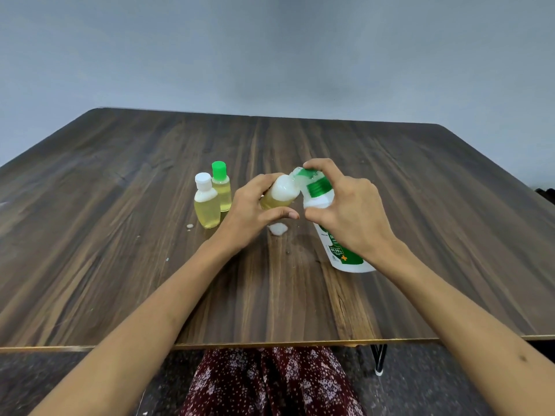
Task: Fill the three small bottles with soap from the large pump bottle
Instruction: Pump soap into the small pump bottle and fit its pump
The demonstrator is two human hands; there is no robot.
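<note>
My left hand (255, 210) grips a small uncapped bottle (280, 195), tilted to the right, with yellow liquid low and white foam near its mouth. Its mouth meets the spout of the large white and green pump bottle (342, 253), which stands on the table. My right hand (345, 211) is wrapped over the pump head (313, 183), fingers pressing on top. Two capped small bottles stand upright to the left, touching: one with a white cap (206, 207), one with a green cap (221, 190). Both hold yellow liquid.
A blob of white foam (278, 229) lies on the wooden table (120, 235) under my left hand. A smaller foam spot (189, 226) sits beside the white-capped bottle. The table's near edge (270, 343) runs above my lap.
</note>
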